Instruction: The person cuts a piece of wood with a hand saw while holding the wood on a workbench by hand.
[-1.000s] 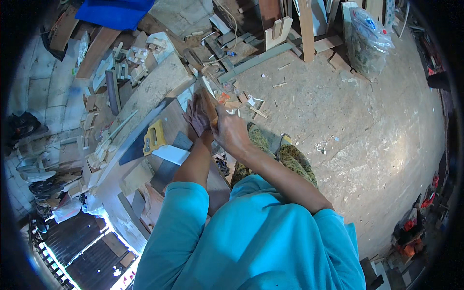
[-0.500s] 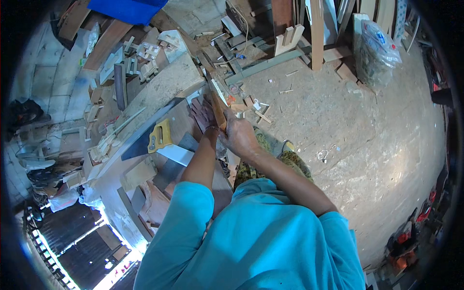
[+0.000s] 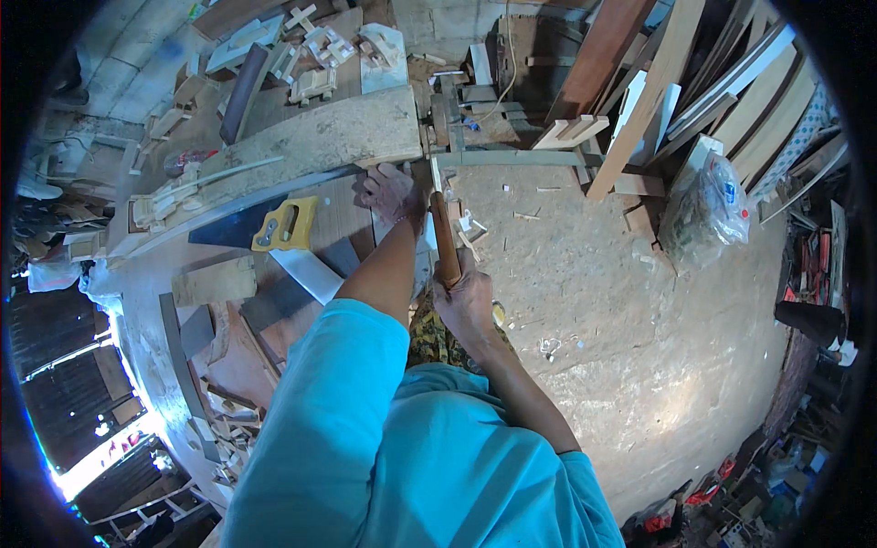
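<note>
In the head view my left hand (image 3: 388, 192) rests with bent, spread fingers on boards at the bench edge, beside a long pale board (image 3: 311, 132). My right hand (image 3: 463, 294) grips the lower end of a long brown wooden-handled tool (image 3: 445, 233), which points away from me just right of my left hand; its far end is hard to make out. Left of my left forearm lie a yellow-handled saw (image 3: 290, 221), a short wooden block (image 3: 213, 281) and several dark and pale offcuts on the workbench (image 3: 146, 274).
Small wooden pieces (image 3: 324, 46) cover the far left. Planks (image 3: 653, 110) lean at the back right, beside a clear plastic bag (image 3: 708, 205). The concrete floor (image 3: 630, 356) carries scraps, and clutter (image 3: 731, 498) lines the lower right edge.
The view has turned, so the bench's far edge lies more level in the picture. My right hand has drawn back toward my body relative to my left hand, still gripping the tool.
</note>
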### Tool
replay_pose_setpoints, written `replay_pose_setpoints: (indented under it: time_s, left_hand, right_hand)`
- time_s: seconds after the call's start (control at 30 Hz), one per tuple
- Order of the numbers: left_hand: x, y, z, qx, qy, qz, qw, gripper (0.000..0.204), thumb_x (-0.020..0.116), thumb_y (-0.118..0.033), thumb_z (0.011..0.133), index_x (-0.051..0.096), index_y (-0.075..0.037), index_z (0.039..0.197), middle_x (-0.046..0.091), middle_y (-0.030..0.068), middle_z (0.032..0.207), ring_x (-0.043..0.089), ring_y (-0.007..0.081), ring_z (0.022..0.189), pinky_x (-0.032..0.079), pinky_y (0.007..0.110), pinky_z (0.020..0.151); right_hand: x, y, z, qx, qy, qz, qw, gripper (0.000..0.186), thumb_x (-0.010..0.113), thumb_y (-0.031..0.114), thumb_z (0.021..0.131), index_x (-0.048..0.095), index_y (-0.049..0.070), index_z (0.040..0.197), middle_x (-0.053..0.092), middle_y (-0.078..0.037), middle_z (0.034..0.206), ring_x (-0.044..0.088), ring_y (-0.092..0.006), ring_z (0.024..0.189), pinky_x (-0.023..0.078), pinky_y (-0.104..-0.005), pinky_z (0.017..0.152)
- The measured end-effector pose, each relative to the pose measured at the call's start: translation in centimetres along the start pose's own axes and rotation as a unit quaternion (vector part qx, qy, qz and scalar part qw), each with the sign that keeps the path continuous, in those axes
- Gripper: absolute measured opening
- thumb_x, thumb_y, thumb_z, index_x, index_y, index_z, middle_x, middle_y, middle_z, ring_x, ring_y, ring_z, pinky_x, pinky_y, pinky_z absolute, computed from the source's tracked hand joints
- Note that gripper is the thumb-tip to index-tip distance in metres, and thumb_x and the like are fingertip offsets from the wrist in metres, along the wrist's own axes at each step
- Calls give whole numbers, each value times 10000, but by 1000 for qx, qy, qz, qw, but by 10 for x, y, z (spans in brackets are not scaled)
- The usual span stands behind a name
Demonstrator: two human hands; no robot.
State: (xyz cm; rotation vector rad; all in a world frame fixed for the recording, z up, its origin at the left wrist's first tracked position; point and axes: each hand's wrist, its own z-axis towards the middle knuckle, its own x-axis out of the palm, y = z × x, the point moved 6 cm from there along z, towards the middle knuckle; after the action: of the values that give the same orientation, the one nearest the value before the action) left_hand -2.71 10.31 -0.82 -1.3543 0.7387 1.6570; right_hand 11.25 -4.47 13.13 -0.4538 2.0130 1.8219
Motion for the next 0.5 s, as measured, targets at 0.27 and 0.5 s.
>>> replay_pose_setpoints:
  time_s: [0.27,0.5]
  left_hand:
    - [6,1,-1,20,-23,115,993,470,451,-418,783,422,-41,1063,394,124,1118,377,279,1070,299,505,846]
    - [-19,-14,-1,-10,35,3,999,377,445,-342,795,425,-41,1022,409,142,1095,377,323,1069,301,527,853]
  right_hand:
    - [-6,-2,4,28,30,10,999,272,601,25,674,446,44,896,572,-136,674,594,-319,617,472,-377,533]
    - [-11,-7,1,20,5,-2,1000,308,612,52,683,434,34,934,557,-160,630,580,-343,570,470,-382,508]
